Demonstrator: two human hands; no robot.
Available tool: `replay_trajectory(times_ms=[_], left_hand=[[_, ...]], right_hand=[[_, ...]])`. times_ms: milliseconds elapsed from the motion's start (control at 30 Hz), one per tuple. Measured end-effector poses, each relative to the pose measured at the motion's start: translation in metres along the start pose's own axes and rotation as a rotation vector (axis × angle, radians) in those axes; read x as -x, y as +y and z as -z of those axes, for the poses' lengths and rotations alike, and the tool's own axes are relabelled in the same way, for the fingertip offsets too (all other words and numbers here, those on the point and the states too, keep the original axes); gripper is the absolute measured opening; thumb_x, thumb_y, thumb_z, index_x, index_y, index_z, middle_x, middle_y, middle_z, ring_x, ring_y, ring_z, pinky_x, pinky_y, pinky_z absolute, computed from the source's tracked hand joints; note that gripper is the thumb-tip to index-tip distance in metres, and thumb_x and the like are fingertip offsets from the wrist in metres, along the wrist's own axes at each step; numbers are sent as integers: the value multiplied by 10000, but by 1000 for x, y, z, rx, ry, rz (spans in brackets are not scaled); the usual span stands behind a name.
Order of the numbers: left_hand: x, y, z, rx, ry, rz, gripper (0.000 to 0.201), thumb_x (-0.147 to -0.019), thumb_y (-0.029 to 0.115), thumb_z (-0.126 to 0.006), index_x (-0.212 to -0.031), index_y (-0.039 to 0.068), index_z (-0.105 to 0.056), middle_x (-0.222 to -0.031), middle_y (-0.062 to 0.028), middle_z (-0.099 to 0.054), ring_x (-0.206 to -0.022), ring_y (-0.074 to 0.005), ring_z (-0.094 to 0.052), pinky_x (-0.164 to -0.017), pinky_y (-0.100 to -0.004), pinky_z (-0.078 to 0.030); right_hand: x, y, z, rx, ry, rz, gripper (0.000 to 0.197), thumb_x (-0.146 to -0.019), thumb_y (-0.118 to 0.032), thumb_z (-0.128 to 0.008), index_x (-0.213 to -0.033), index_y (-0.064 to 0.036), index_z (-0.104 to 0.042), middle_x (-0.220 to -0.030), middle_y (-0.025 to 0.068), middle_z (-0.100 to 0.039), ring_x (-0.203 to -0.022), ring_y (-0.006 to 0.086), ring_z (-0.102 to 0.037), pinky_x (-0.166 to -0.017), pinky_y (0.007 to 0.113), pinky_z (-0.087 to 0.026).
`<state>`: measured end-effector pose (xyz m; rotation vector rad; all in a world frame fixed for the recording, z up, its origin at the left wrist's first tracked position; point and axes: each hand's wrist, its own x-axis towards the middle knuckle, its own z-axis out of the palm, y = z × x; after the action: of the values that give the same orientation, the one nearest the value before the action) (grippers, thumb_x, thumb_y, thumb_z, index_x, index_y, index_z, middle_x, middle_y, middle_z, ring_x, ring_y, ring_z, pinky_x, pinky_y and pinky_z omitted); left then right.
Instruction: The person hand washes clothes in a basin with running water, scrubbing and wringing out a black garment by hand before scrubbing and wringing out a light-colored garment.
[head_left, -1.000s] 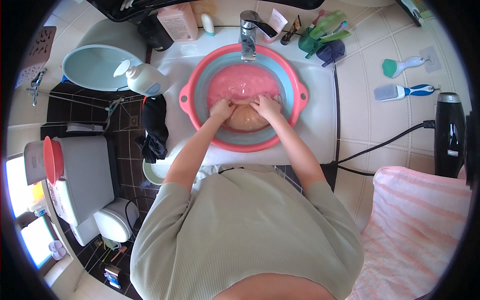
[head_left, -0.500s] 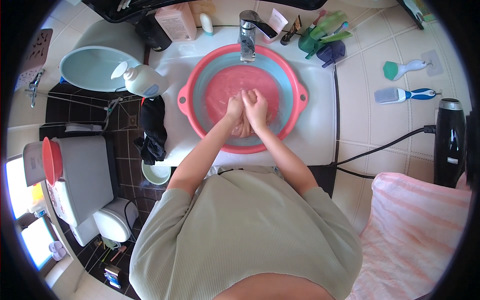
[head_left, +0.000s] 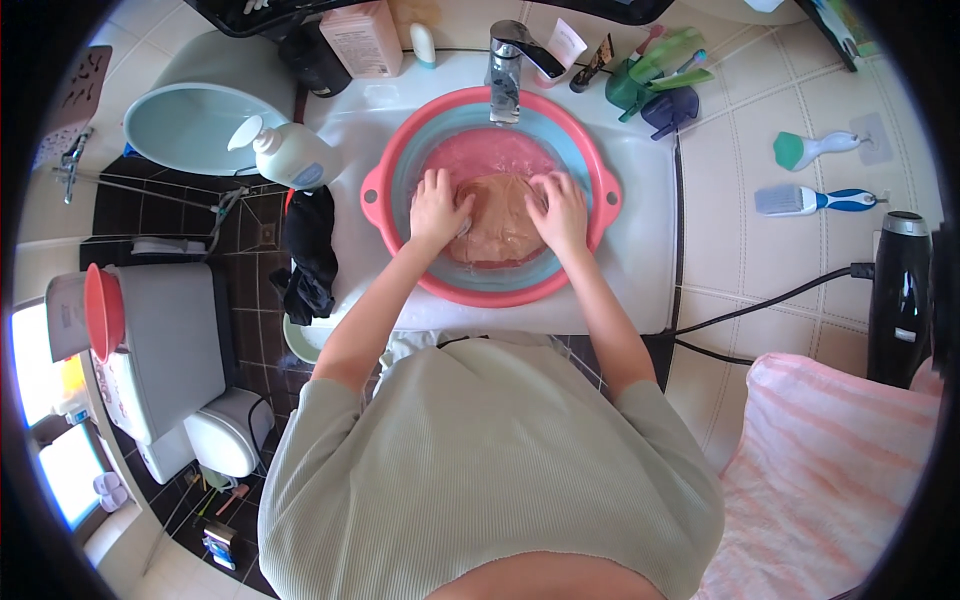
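Observation:
A tan-brown wet cloth (head_left: 495, 222) lies spread in the water of a pink-rimmed, blue-walled basin (head_left: 447, 284). Its exact kind I cannot make out. My left hand (head_left: 437, 210) rests at the cloth's left edge, fingers apart and thumb toward the cloth. On the opposite edge lies my right hand (head_left: 562, 212), its fingers apart and slightly bent, the thumb near the cloth. Both hands look open, and their fingertips touch the wet fabric or the water beside it.
The basin sits in a white sink (head_left: 640, 280) under a chrome faucet (head_left: 505, 75). To the left are a white pump bottle (head_left: 297, 157) and a black cloth (head_left: 311, 240). A green toothbrush cup (head_left: 625, 88) stands behind right; a black hair dryer (head_left: 900, 300) hangs at far right.
My hands were pressed together over the bunched cloth in the basin's middle. Now they are apart, left and right, and the cloth lies spread between them.

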<state>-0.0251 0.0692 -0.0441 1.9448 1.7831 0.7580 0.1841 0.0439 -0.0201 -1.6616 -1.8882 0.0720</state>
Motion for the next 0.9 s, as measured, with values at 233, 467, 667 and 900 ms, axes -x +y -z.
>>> replay_trajectory(times_ms=[233, 467, 667, 900], left_hand=[[32, 22, 3, -400, -620, -260, 723, -556, 521, -709, -1136, 128, -528, -1190, -76, -505, -1146, -307, -444, -865, -485, -426], [28, -1, -10, -496, -623, -159, 444, -749, 294, -599, -1150, 117, -527, -1144, -92, -569, -1040, -299, -552, -837, -436, -454], [-2, -18, 13, 558, -627, 354, 243, -757, 31, -429, -912, 60, -615, -709, -93, -610, -736, -200, -619, -721, -359, -496], [-13, -30, 0, 580, -565, 164, 197, -802, 175, -564, -940, 35, -542, -892, -97, -580, -858, -177, -571, -744, -320, -456]], right_hand=[[31, 9, -8, -38, -644, 113, 449, -641, -364, -709, -1000, -123, -587, -1094, 111, -535, -1073, 283, -495, -861, 407, -433], [18, 21, -23, -113, -729, -187, 303, -890, -313, -439, -951, -57, -588, -866, 200, -608, -840, 352, -579, -726, 429, -458], [9, 26, -13, -633, -579, -332, 506, -744, -376, -699, -1061, -61, -463, -1043, 162, -558, -962, 277, -563, -837, 349, -422], [0, 29, -3, -385, -653, -88, 416, -689, -292, -719, -1031, -123, -554, -990, 124, -568, -931, 283, -576, -798, 354, -454]])
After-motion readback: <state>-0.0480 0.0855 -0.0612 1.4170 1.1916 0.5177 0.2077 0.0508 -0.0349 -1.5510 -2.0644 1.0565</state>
